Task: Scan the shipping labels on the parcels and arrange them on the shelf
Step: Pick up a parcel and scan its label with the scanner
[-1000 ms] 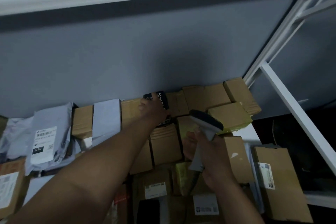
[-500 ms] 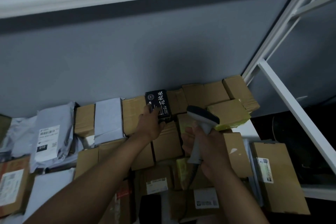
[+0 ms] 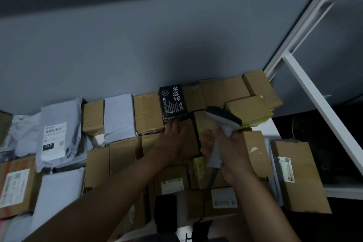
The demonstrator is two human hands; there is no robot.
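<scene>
While the right hand grips a grey scanner, the left hand lies flat, fingers touching a black box. Cardboard parcels crowd the shelf.

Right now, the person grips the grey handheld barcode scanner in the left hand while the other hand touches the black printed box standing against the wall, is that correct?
Not quite: the head view shows the grey handheld barcode scanner gripped in the right hand, not the left. It is the left hand whose fingertips touch the lower edge of the black printed box, which does stand against the wall among the brown cardboard parcels.
</scene>
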